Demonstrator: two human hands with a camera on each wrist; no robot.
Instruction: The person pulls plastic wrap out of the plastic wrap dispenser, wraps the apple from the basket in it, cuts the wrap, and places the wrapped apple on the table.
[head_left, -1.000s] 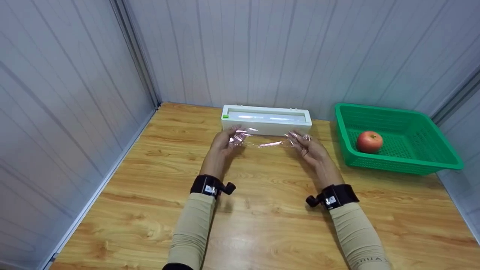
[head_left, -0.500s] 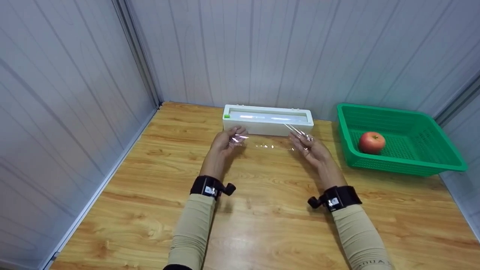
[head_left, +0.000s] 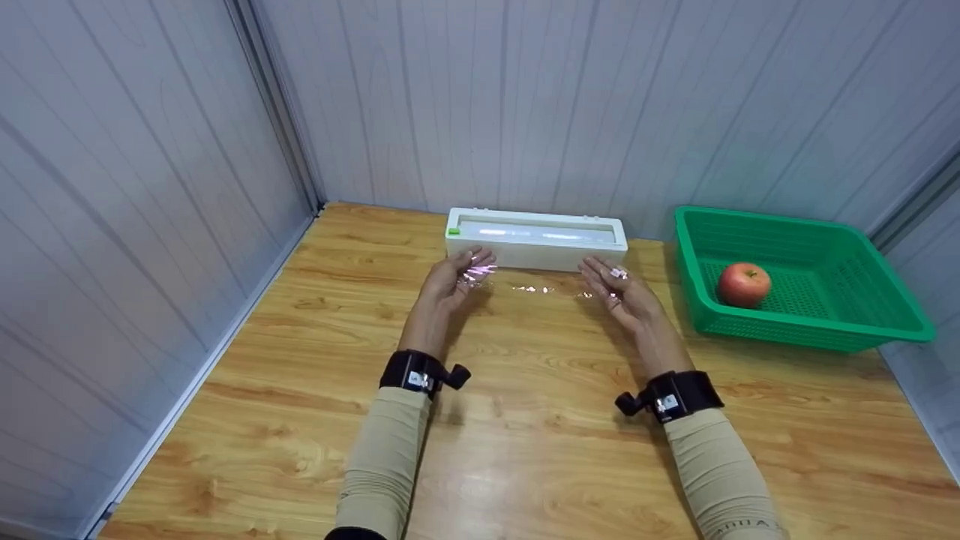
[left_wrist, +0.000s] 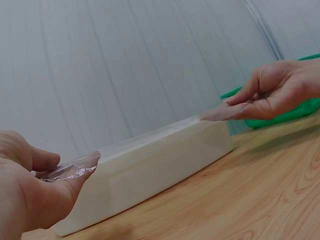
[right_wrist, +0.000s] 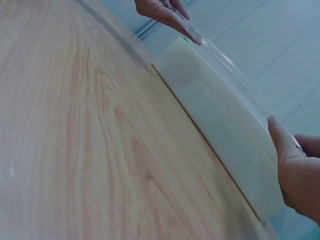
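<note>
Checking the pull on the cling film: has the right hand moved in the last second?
Yes. The right hand, pinching the cling film, shifted slightly right, toward the green basket.

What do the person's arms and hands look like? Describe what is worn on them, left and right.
Both forearms wear snug beige ribbed sleeves reaching the wrists; the right sleeve has small dark lettering near the lower edge. Each wrist carries a black strap with a small black camera knob on its inner side: left strap, right strap. The left hand and right hand are bare, with no gloves.
</note>
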